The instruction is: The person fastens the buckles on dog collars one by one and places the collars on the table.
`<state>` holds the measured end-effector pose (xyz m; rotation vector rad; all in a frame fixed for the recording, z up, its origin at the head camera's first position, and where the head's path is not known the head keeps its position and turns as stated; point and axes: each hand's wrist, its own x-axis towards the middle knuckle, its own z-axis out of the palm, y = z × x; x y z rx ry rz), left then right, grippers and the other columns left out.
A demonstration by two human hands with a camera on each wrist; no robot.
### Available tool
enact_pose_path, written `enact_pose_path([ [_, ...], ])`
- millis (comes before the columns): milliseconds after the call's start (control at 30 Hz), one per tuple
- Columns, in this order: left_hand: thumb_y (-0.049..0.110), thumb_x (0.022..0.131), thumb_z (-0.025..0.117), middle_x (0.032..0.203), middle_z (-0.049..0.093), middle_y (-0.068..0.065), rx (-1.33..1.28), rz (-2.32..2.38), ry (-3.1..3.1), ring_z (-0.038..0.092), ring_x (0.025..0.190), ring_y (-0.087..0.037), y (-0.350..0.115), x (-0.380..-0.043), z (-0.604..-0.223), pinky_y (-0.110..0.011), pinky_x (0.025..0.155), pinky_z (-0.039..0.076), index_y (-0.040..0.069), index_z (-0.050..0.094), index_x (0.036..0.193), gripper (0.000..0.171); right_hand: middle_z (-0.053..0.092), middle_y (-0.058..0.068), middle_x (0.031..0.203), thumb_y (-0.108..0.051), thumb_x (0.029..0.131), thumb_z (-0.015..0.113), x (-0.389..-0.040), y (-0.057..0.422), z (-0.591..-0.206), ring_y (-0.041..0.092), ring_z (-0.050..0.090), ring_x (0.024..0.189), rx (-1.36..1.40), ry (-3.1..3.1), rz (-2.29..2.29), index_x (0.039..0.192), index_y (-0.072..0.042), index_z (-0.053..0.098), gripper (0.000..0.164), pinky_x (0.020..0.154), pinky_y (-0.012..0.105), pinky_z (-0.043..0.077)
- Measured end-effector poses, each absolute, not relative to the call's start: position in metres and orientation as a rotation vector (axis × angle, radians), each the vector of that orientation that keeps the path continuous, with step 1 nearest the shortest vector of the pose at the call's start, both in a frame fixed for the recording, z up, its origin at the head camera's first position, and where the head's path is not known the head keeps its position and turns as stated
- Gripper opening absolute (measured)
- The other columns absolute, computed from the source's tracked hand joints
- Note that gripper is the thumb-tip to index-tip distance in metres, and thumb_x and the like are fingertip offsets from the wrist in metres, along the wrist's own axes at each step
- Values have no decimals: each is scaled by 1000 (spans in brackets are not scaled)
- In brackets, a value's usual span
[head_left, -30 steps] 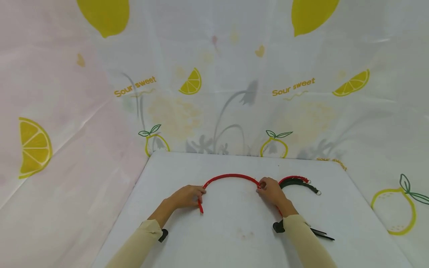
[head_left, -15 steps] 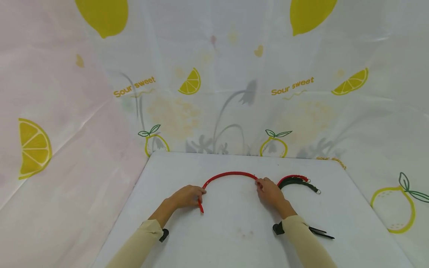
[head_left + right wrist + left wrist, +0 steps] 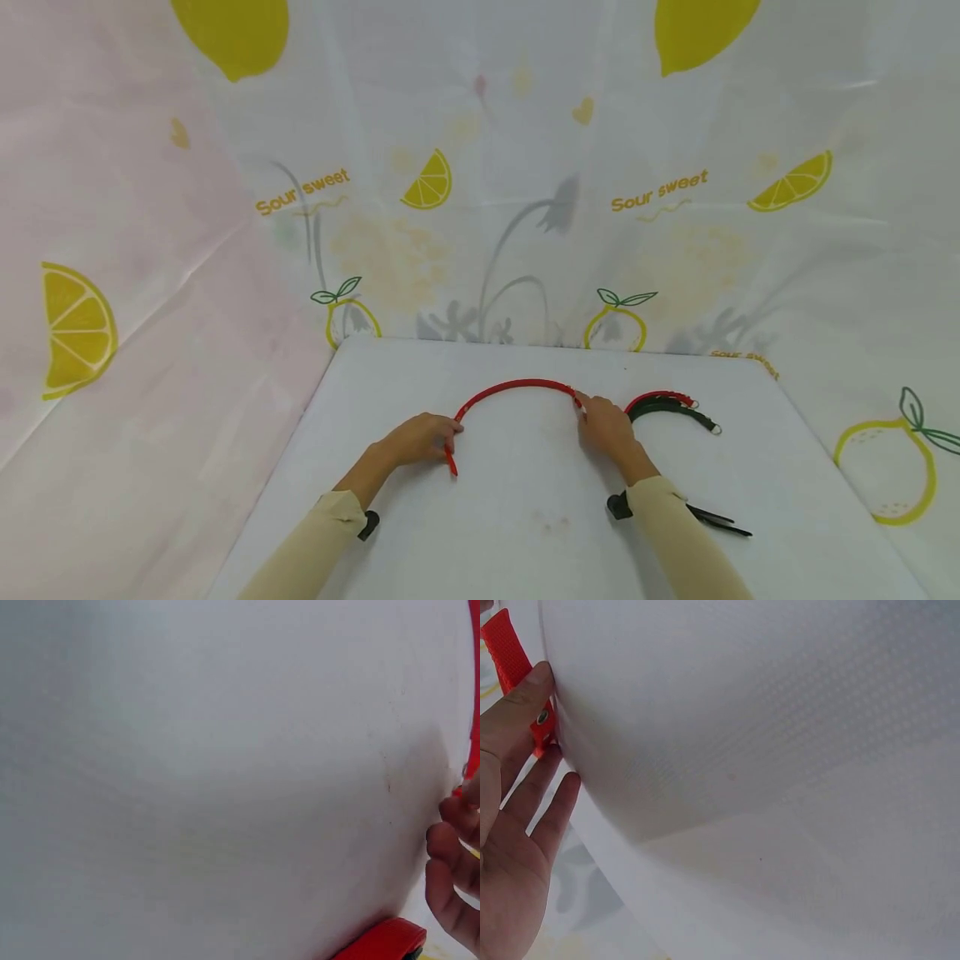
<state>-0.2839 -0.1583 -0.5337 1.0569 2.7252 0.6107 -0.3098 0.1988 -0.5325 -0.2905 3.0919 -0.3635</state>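
A red webbing collar (image 3: 525, 383) with metal eyelets arches across the white table between both hands. My left hand (image 3: 420, 439) pinches it near its left end, whose tip sticks out below the fingers. In the left wrist view, thumb and fingers hold the red webbing (image 3: 510, 656) beside an eyelet. At the collar's other end, my right hand (image 3: 606, 427) holds it with bent fingers. The right wrist view catches only the fingertips (image 3: 450, 847) at its edge, by the red webbing (image 3: 475, 697); the grip itself is partly hidden.
Right of my right hand lie another red collar (image 3: 651, 395) and dark collars (image 3: 663, 407) with metal rings, curved together. Dark strap ends (image 3: 720, 523) stick out past the right sleeve (image 3: 678, 533). The table (image 3: 495, 533) meets a lemon-print curtain (image 3: 480, 250) behind.
The collar's arch has risen slightly away from me. My right hand has shifted its fingers at the right end, where more red webbing now shows. The left hand has stayed in place.
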Motion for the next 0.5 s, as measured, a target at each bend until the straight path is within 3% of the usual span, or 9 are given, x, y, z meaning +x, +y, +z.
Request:
enact_pose_path([
  [100, 21, 75, 68, 117, 54, 5, 1058, 606, 2727, 45, 113, -14, -158, -284, -534, -36, 93, 37, 27, 63, 75, 8, 58, 8, 85, -16, 82, 60, -311, 200, -533, 21, 55, 64, -376, 3187, -227, 118, -12, 55, 37, 54, 34, 48],
  [167, 21, 76, 68, 117, 54, 5, 1045, 605, 2728, 44, 113, -14, -159, -285, -534, -36, 93, 37, 28, 63, 75, 8, 56, 8, 88, -16, 82, 60, -313, 201, -535, 20, 54, 65, -424, 3240, -147, 115, -12, 58, 33, 51, 31, 48],
  [333, 22, 76, 67, 118, 53, 7, 1018, 598, 2722, 44, 113, -13, -159, -285, -535, -36, 93, 37, 30, 62, 75, 9, 50, 9, 109, -17, 80, 63, -318, 206, -539, 23, 52, 88, -484, 3285, -254, 105, -7, 59, 27, 66, 34, 50],
  [500, 21, 76, 68, 117, 54, 5, 1039, 603, 2725, 45, 112, -14, -158, -285, -535, -36, 92, 38, 27, 63, 74, 8, 54, 4, 79, -16, 77, 66, -324, 208, -539, 17, 50, 72, -449, 3160, -509, 90, -6, 53, 21, 65, 31, 46],
])
